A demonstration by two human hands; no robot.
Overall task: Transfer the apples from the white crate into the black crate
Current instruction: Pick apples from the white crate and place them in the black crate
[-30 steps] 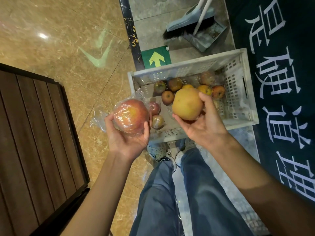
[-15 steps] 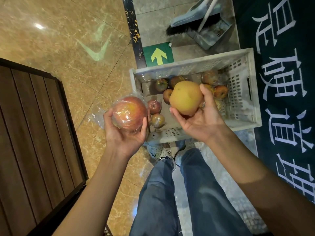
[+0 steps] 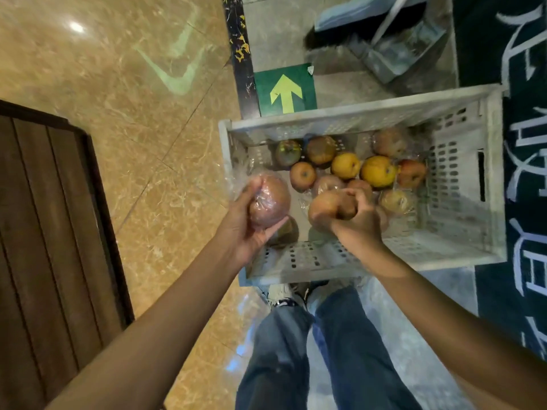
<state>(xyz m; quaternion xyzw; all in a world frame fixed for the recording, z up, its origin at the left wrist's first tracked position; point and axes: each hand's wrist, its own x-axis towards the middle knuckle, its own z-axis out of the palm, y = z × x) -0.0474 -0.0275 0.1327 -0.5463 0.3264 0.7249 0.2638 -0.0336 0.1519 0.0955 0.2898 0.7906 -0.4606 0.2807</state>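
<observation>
White crate (image 3: 470, 184), dull and grey-smudged, walls patterned with rows of slots. Apples (image 3: 302, 175) inside: reddish-brown, some yellow-orange. Tan marbled floor (image 3: 88, 69) with a pale green chevron (image 3: 177, 69). Green sign (image 3: 285, 90) bearing a yellow arrow. Dark mat (image 3: 521, 54) with white characters. Blue jeans (image 3: 349, 356). Brown slatted panel (image 3: 44, 232).

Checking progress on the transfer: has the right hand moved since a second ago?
Yes. The right hand has dropped down into the white crate; earlier it was raised above the near wall holding a yellow fruit, now it closes on a reddish apple.
</observation>
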